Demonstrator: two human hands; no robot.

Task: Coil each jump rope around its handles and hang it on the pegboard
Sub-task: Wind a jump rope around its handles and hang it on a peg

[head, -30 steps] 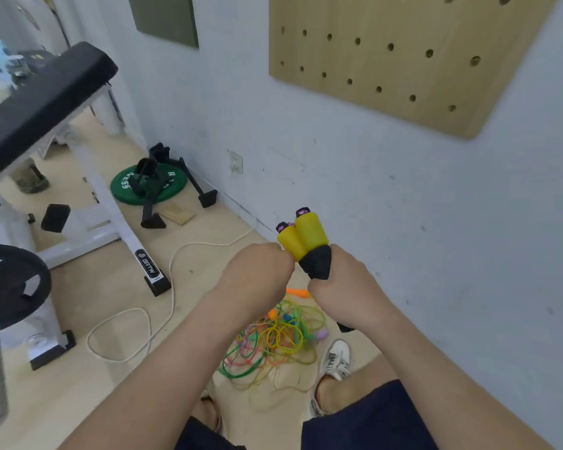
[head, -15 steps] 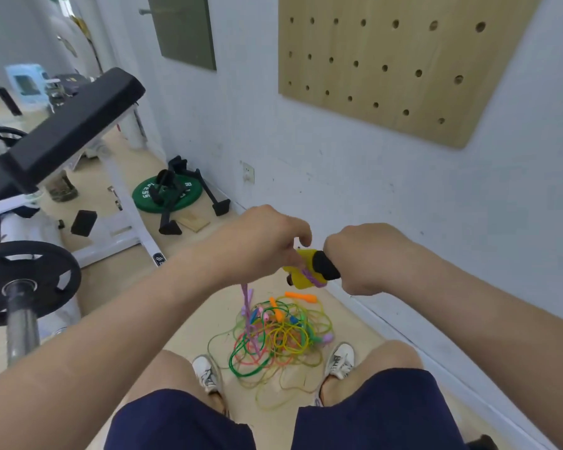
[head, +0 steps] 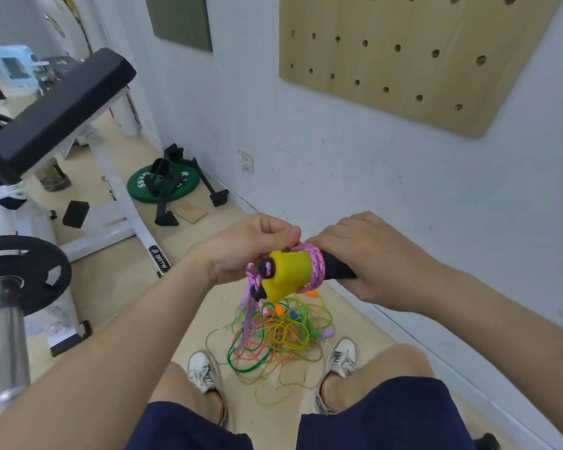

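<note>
So, from the head camera: two thick handles [head: 290,276], matte yellow in front and black at the back, lie side by side, and the right hand [head: 371,258] grips their black ends. A pink braided rope [head: 316,267] is wound around them in several turns; the left hand [head: 247,248] pinches it at the top. Below, on the pale wooden floor [head: 117,287], one tangled pile of thin shiny ropes [head: 280,339] lies between two white shoes [head: 203,368]. One wooden pegboard [head: 420,60] with round holes hangs on the white wall [head: 338,164].
</note>
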